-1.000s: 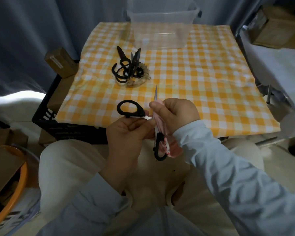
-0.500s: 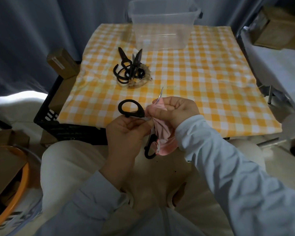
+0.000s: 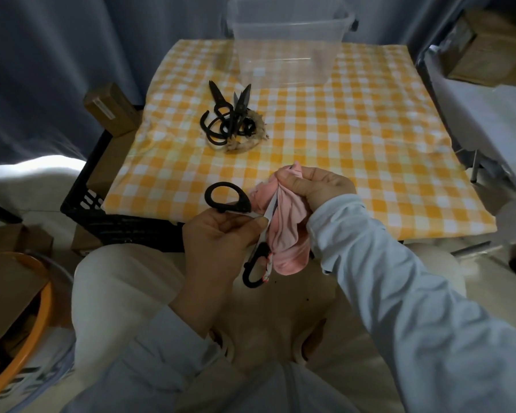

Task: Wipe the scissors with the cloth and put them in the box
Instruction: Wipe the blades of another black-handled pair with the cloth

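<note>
My left hand point(image 3: 218, 236) grips an open pair of black-handled scissors point(image 3: 230, 201) near the pivot, in front of the table's near edge. One handle loop points up-left, the other hangs below. My right hand point(image 3: 316, 186) holds a pink cloth point(image 3: 283, 234) bunched round one blade, so the blade's tip is hidden. A clear plastic box point(image 3: 286, 43) stands open at the table's far edge. A pile of other black scissors point(image 3: 227, 120) lies on a frayed mat left of centre.
The table point(image 3: 370, 144) wears a yellow checked cover. A black crate point(image 3: 108, 216) sits under its left side. Cardboard boxes point(image 3: 111, 108) stand to the left, and an orange hoop point(image 3: 30, 332) at the lower left. White-draped furniture stands to the right.
My right hand has slid the cloth up along the blade, covering the tip that showed before. The lower handle loop has swung slightly left. My left hand has barely moved.
</note>
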A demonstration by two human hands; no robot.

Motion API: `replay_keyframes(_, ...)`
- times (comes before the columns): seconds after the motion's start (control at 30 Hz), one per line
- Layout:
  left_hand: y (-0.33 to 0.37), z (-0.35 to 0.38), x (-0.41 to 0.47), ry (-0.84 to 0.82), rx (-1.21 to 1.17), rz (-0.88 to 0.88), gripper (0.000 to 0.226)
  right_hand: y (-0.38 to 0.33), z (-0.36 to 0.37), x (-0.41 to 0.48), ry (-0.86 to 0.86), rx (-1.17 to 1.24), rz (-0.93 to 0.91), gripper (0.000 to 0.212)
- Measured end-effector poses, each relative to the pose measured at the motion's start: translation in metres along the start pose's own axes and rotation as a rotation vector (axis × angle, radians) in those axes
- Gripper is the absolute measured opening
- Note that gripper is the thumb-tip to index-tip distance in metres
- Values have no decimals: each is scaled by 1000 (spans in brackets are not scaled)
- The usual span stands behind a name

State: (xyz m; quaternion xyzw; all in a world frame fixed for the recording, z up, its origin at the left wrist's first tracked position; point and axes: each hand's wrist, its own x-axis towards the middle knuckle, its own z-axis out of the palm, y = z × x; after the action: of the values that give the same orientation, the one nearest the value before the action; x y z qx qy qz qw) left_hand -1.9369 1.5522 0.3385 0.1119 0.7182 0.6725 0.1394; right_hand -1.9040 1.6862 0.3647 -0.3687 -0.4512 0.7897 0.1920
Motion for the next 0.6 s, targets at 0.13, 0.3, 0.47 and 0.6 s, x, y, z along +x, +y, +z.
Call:
replay_keyframes(0.13,-2,-2,-3,-4,-23,-20,24,-6,-4,7,99,56,4,26)
replay_keyframes(0.3,-8,-13,-8,74,-172,-109,13,-38,-30,8,133,16,-214,27)
replay_keyframes(0.47,1,-11,2,80,-383,-188,12,-44,-33,-4,78,-238,-533,17)
replay_keyframes(0.6,12,0,6,48,-442,-199,11,-25,-16,-24,-192,-504,-653,22)
